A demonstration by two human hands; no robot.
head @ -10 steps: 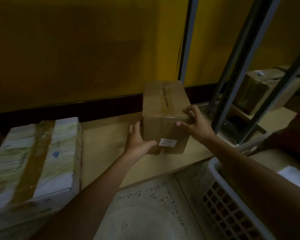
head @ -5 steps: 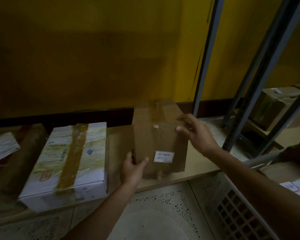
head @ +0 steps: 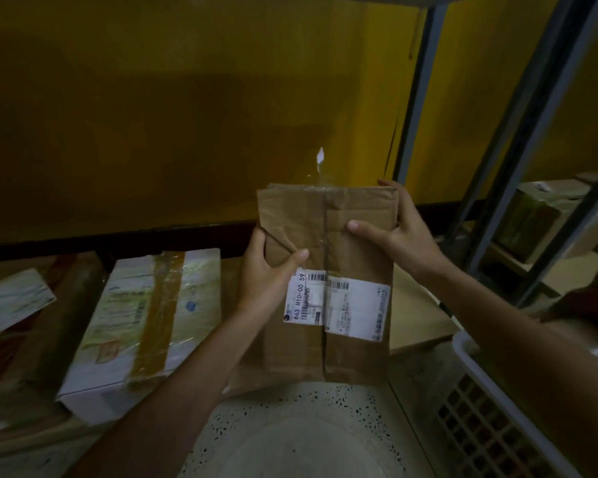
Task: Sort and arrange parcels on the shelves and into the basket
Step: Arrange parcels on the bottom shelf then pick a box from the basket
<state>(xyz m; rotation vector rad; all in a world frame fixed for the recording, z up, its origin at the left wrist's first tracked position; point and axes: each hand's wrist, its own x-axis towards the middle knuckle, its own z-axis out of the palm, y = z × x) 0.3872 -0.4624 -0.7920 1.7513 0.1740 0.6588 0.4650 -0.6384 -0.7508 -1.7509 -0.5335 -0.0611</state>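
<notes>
Both hands are closed on the brown cardboard parcel [head: 328, 288], which hangs clear of the low shelf [head: 418, 319] in the middle of the view, its broad labelled face turned toward the camera and its long axis running from 12 down to 6 o'clock. The left hand [head: 266, 270] clamps the left edge at about 9 o'clock of the parcel, thumb across the front just above the white shipping label [head: 339, 305]; the right hand [head: 404, 229] takes the upper right corner at about 2 o'clock, thumb lying across the front, fingers wrapped behind. So the parcel sits between the two hands, with the left the lower grip and the right the higher. The white basket [head: 491, 408] lies at 4 o'clock from the parcel, near its lower right corner and on the right hand's side, while the white taped box [head: 145, 326] rests on the shelf at 8 o'clock, on the left hand's side. With the label facing up for reading, the step looks like checking where this parcel belongs; a drop into the basket would call for swinging its lower end toward 4 o'clock, led by the right hand
</notes>
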